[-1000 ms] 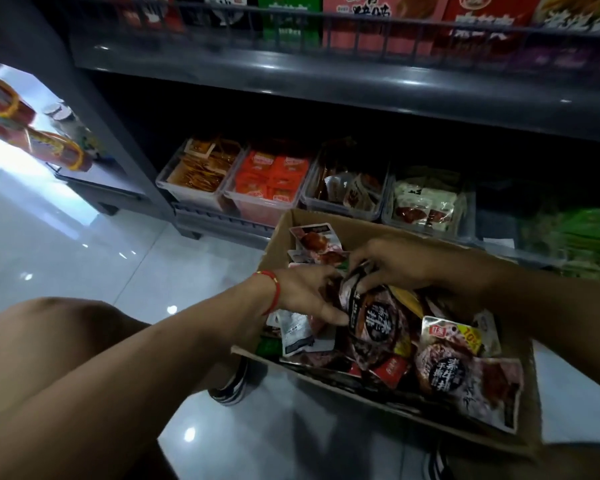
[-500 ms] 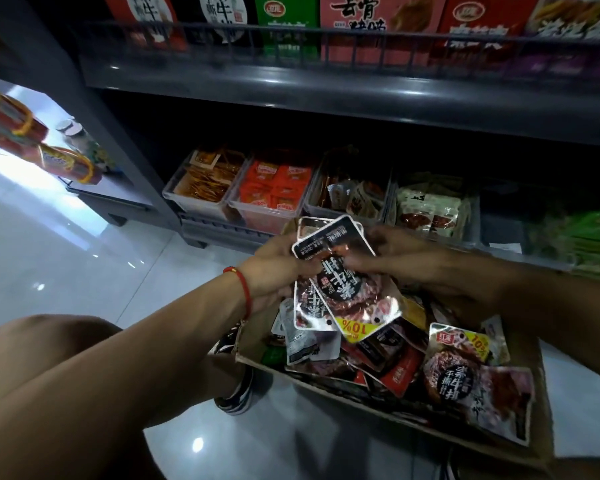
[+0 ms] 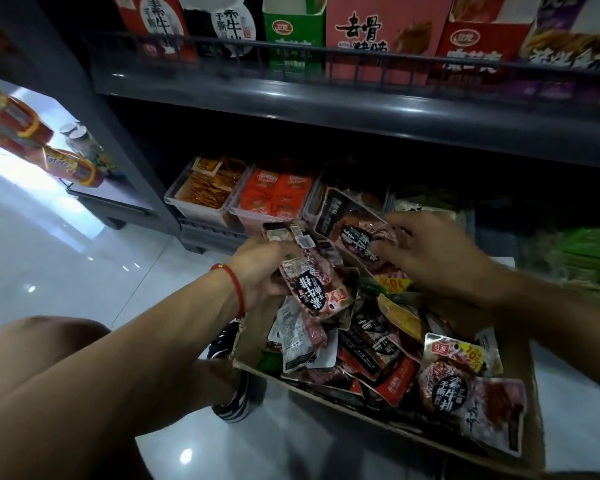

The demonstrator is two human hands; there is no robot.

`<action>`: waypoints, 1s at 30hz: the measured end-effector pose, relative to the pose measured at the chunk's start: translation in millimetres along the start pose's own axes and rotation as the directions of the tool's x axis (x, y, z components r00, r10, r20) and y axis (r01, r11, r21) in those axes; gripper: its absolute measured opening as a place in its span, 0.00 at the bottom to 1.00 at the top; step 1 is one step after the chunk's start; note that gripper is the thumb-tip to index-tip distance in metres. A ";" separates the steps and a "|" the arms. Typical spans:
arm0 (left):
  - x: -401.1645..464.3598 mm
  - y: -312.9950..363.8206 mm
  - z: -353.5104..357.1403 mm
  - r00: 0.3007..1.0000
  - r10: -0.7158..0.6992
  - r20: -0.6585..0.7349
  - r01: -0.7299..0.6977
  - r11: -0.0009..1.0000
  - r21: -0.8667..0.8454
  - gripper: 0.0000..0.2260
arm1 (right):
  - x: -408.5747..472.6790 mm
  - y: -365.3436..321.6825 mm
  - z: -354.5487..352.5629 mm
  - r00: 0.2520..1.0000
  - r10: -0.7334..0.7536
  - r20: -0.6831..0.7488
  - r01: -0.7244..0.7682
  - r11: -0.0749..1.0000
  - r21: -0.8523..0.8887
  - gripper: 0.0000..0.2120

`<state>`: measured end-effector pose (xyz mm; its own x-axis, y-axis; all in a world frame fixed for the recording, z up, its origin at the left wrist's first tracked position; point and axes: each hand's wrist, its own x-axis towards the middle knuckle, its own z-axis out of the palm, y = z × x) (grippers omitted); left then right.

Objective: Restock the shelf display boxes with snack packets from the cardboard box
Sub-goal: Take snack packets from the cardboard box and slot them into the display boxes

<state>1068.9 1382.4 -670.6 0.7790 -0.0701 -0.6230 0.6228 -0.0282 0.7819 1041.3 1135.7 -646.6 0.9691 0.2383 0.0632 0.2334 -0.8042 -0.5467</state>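
Shop shelving fills the view: a dark upper shelf [image 3: 326,109] carries printed cartons behind a rail, and below it a row of clear display boxes [image 3: 201,206] sits along the front edge of the bottom shelf, open tops facing out so they can be filled from the aisle. On the pale floor [image 3: 66,265], pushed against that shelf's front edge, is the cardboard box [image 3: 361,415], heaped with loose packets [image 3: 444,389].

Both hands are raised over the box's far end, close together but not touching. The left hand [image 3: 260,271] grips a small stack of dark packets, fanned, probably gathered so several go in at once. The right hand [image 3: 430,251] pinches one packet [image 3: 355,233] by its edge, label up and tilted toward the boxes, in front of the third from the left; whether it has reached that box's rim is hard to tell. Squaring the packets before dropping them in seems the point of this two-handed hold.
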 end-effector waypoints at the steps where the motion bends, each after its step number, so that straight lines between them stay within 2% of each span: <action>1: -3.8 1.3 3.5 1.000 -0.011 0.021 0.011 1.000 -0.021 0.10 | -1.2 -4.5 5.1 0.997 -0.053 -0.052 0.048 0.996 -0.079 0.13; 3: -10.6 4.3 9.9 0.995 -0.015 0.098 0.023 0.996 -0.088 0.10 | -4.2 -14.0 15.5 0.986 -0.168 -0.018 0.161 0.967 -0.198 0.18; 5: -16.6 8.6 12.1 0.984 0.000 0.180 0.035 0.981 -0.191 0.08 | -8.0 -22.9 24.4 0.960 -0.235 0.156 0.269 0.927 -0.262 0.23; 7: -22.2 13.8 9.5 0.967 0.018 0.256 0.057 0.958 -0.282 0.08 | -11.6 -31.1 26.2 0.942 -0.219 0.255 0.286 0.920 -0.268 0.30; 9: -29.6 18.2 6.1 0.935 0.079 0.347 0.047 0.939 -0.341 0.11 | -14.0 -37.9 23.6 0.940 -0.173 0.294 0.265 0.913 -0.311 0.38; 10: -30.7 18.0 5.3 0.931 0.106 0.350 0.019 0.942 -0.335 0.10 | -14.5 -40.2 21.7 0.935 -0.170 0.310 0.279 0.894 -0.351 0.41; 12: -27.2 14.9 4.6 0.958 0.126 0.257 -0.046 0.954 -0.296 0.08 | -14.0 -41.2 17.3 0.910 -0.204 0.361 0.337 0.872 -0.356 0.45; 14: -20.0 12.8 3.7 0.982 0.108 0.156 -0.059 0.956 -0.288 0.13 | -10.3 -34.4 15.4 0.887 -0.277 0.369 0.391 0.875 -0.284 0.47; 15: -18.7 14.1 3.1 0.987 0.096 0.130 -0.053 0.952 -0.302 0.15 | -7.6 -28.8 16.4 0.883 -0.326 0.337 0.416 0.877 -0.241 0.46; 17: -18.2 18.2 0.2 0.991 0.069 0.111 -0.025 0.933 -0.358 0.15 | -2.8 -18.2 22.6 0.896 -0.376 0.236 0.414 0.900 -0.139 0.35; 19: -22.7 24.6 -1.5 0.987 0.039 0.155 0.019 0.935 -0.355 0.08 | 0.6 -15.5 24.3 0.935 -0.343 0.091 0.344 0.939 0.006 0.22; 21: -26.5 27.7 -3.9 0.980 -0.001 0.199 0.063 0.950 -0.305 0.03 | 3.4 -20.9 19.5 0.975 -0.221 -0.032 0.223 0.953 0.206 0.12; 23: -28.5 30.8 -10.2 0.961 -0.086 0.262 0.139 0.971 -0.192 0.18 | 8.9 -25.0 12.2 0.994 -0.078 -0.078 0.103 0.919 0.382 0.09; 25: -27.8 34.4 -16.6 0.950 -0.138 0.281 0.167 0.982 -0.082 0.34 | 15.0 -23.5 4.5 0.999 0.050 -0.014 -0.035 0.846 0.532 0.11; 26: -29.0 36.6 -18.1 0.956 -0.132 0.260 0.137 0.991 -0.001 0.37 | 17.9 -22.1 1.7 0.995 0.097 0.030 -0.096 0.801 0.591 0.12; 28: -31.0 36.8 -19.7 0.977 -0.044 0.210 0.015 0.990 0.137 0.31 | 22.2 -19.0 -2.0 0.982 0.164 0.089 -0.181 0.718 0.672 0.13; 30: -28.8 36.2 -18.5 0.981 0.089 0.170 -0.121 0.974 0.191 0.17 | 24.4 -19.7 -4.0 0.968 0.218 0.123 -0.235 0.623 0.746 0.13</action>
<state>1070.3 1401.8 -624.7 0.8074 -0.2412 -0.5385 0.4986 -0.2091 0.8412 1060.6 1155.2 -631.0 0.9794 0.1223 -0.1609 -0.1419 -0.1508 -0.9783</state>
